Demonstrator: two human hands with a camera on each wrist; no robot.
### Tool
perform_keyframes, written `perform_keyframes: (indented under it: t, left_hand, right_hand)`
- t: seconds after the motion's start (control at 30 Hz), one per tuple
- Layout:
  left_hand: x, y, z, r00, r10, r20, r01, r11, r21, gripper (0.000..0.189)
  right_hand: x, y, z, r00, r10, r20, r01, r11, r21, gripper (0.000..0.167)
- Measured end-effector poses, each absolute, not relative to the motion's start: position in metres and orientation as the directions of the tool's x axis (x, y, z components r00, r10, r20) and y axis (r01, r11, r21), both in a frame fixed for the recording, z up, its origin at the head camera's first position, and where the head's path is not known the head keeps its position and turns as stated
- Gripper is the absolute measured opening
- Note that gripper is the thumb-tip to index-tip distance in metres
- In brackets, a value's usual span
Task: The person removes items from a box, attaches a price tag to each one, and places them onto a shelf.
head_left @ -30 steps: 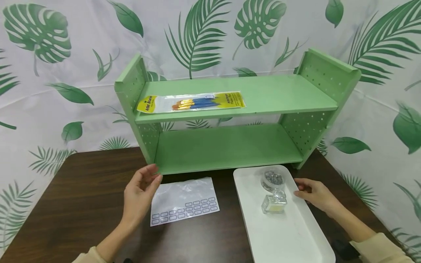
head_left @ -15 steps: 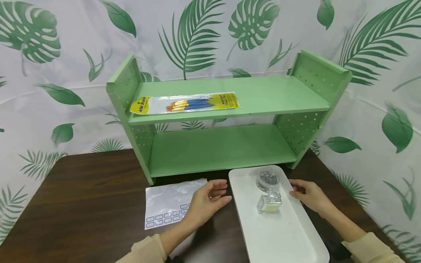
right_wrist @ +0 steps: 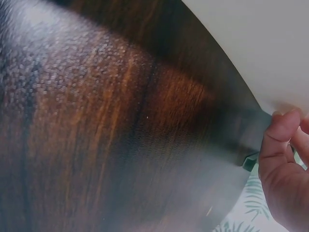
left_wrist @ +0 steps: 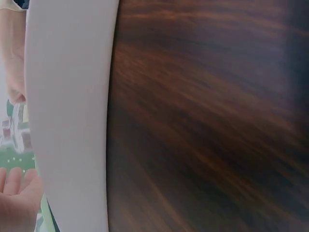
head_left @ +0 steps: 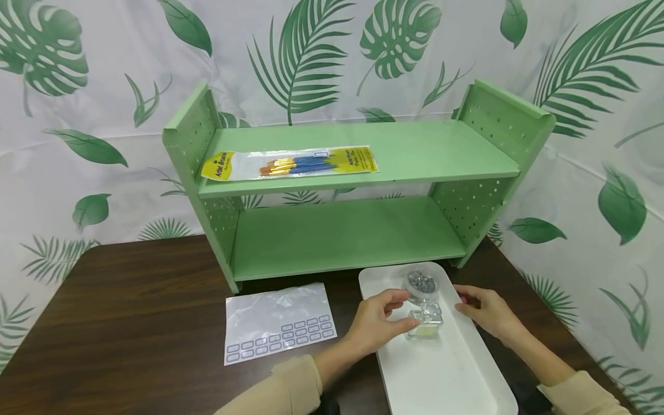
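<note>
My left hand [head_left: 377, 323] reaches over the white tray [head_left: 451, 374], thumb and fingers spread apart at the left side of a square glass bottle [head_left: 426, 324] with a clear stopper and yellowish label. Right behind the bottle stands a round clear jar [head_left: 421, 283] of small grey pieces, its lower part overlapped by the stopper. My right hand [head_left: 490, 311] is beside the tray's right rim, fingers loosely bent, with thumb and fingertips right at the edge. In the right wrist view the thumb [right_wrist: 282, 133] lies close to the tray's underside [right_wrist: 260, 53].
A sheet of blue-outlined labels [head_left: 280, 323] lies left of the tray on the dark wooden table [head_left: 129, 323]. Behind stands a green two-tier shelf [head_left: 347, 236], close to the tray's far end. A packet of artist brushes [head_left: 290, 163] rests on its upper board.
My left hand has moved right, from above the label sheet across the tray's left rim to the bottle. The right hand stays at the tray's right rim. The head view has shifted slightly.
</note>
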State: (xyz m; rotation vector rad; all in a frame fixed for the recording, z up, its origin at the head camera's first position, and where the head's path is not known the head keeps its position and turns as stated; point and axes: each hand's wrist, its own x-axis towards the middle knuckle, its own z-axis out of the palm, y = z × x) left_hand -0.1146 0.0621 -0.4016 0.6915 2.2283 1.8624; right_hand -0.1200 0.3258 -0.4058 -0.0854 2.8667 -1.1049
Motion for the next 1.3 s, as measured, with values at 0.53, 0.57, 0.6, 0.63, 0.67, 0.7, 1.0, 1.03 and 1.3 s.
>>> perform_keyframes:
  t: [0.53, 0.57, 0.6, 0.63, 0.67, 0.7, 1.0, 1.03, 1.3]
  left_hand:
    - [-0.118, 0.084, -0.401, -0.868, 0.447, 0.214, 0.313, 0.160, 0.936, 0.027]
    - [-0.118, 0.085, -0.401, -0.868, 0.447, 0.214, 0.312, 0.156, 0.937, 0.027]
    - [-0.119, 0.085, -0.401, -0.869, 0.448, 0.213, 0.310, 0.155, 0.938, 0.026]
    - [-0.119, 0.085, -0.400, -0.870, 0.448, 0.207, 0.301, 0.149, 0.942, 0.026]
    - [-0.119, 0.085, -0.400, -0.872, 0.449, 0.198, 0.289, 0.144, 0.946, 0.025]
    - [-0.119, 0.086, -0.400, -0.874, 0.448, 0.191, 0.280, 0.141, 0.950, 0.025]
    - [-0.121, 0.082, -0.399, -0.889, 0.428, 0.163, 0.222, 0.092, 0.971, 0.022]
    - [-0.121, 0.082, -0.398, -0.894, 0.424, 0.145, 0.197, 0.080, 0.977, 0.022]
    - [-0.117, 0.067, -0.381, -0.904, 0.416, 0.099, 0.090, -0.040, 0.995, 0.023]
  right_hand:
    - [-0.119, 0.324, -0.408, -0.994, -0.106, -0.014, -0.066, 0.710, -0.701, 0.042]
    - [-0.119, 0.324, -0.407, -0.994, -0.108, -0.010, -0.070, 0.708, -0.703, 0.042]
    - [-0.118, 0.324, -0.407, -0.994, -0.108, -0.006, -0.073, 0.707, -0.703, 0.042]
    - [-0.118, 0.324, -0.407, -0.994, -0.110, -0.002, -0.077, 0.708, -0.702, 0.041]
    - [-0.118, 0.323, -0.407, -0.994, -0.111, 0.003, -0.081, 0.709, -0.700, 0.041]
    - [-0.118, 0.323, -0.407, -0.994, -0.111, 0.007, -0.085, 0.711, -0.698, 0.041]
    - [-0.119, 0.322, -0.407, -0.995, -0.104, 0.010, -0.082, 0.719, -0.691, 0.040]
    - [-0.118, 0.323, -0.407, -0.995, -0.101, 0.007, -0.078, 0.722, -0.688, 0.041]
    - [-0.117, 0.325, -0.408, -0.997, -0.070, -0.023, -0.036, 0.739, -0.672, 0.043]
